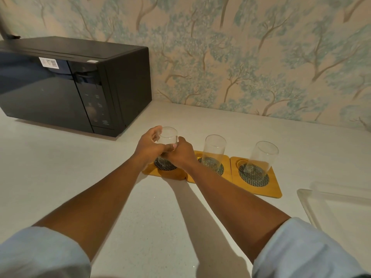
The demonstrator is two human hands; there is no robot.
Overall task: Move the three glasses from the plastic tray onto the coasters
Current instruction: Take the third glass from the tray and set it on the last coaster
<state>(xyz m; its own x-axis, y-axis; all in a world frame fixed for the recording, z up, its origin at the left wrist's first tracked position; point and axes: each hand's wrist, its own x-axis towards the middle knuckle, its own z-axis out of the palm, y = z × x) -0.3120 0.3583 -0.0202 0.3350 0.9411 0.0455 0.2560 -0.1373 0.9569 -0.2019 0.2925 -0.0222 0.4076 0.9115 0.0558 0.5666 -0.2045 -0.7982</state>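
Mid-frame, your left hand (149, 148) and right hand (180, 154) both wrap a clear glass (168, 137) standing on the leftmost wooden coaster (166, 173).

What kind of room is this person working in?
Probably a home kitchen or dining nook: a black microwave sits on a pale countertop, drinking glasses stand on wooden coasters, and tree-patterned wallpaper covers the wall behind.
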